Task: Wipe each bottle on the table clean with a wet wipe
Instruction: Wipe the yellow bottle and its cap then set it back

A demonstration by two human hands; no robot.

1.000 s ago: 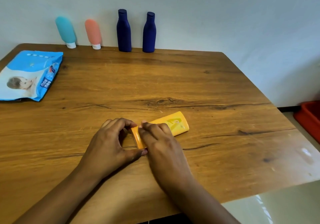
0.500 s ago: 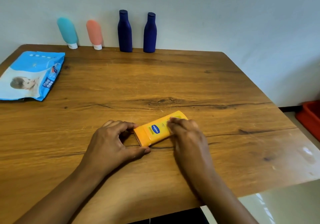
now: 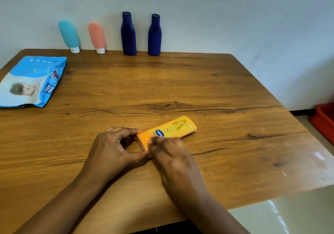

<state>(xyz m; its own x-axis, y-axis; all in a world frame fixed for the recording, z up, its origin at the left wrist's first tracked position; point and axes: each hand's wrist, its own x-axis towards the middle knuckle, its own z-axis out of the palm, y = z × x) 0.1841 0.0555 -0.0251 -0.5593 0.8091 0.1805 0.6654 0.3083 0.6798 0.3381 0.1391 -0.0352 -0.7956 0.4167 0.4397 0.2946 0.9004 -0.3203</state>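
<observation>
Both hands at yellow bottle (image 3: pixel 173 128): left hand (image 3: pixel 110 152) fingers pinch cap (image 3: pixel 142 138); right hand (image 3: pixel 172 157) fingers blurred, unclear.

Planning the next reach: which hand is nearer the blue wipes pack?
Left. The left hand lies right of the wipes pack, closer to the camera; the right hand lies farther right.

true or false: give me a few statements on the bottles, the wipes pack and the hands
The yellow plastic lotion bottle lies on its side on the wooden table. True.
Two dark blue plastic bottles stand upright by the wall. True.
The blue wet wipe pack lies at the table's right edge. False: far left.
The left hand holds the teal squeeze tube. False: it grips the yellow bottle's cap end; the tube stands at the back.
</observation>
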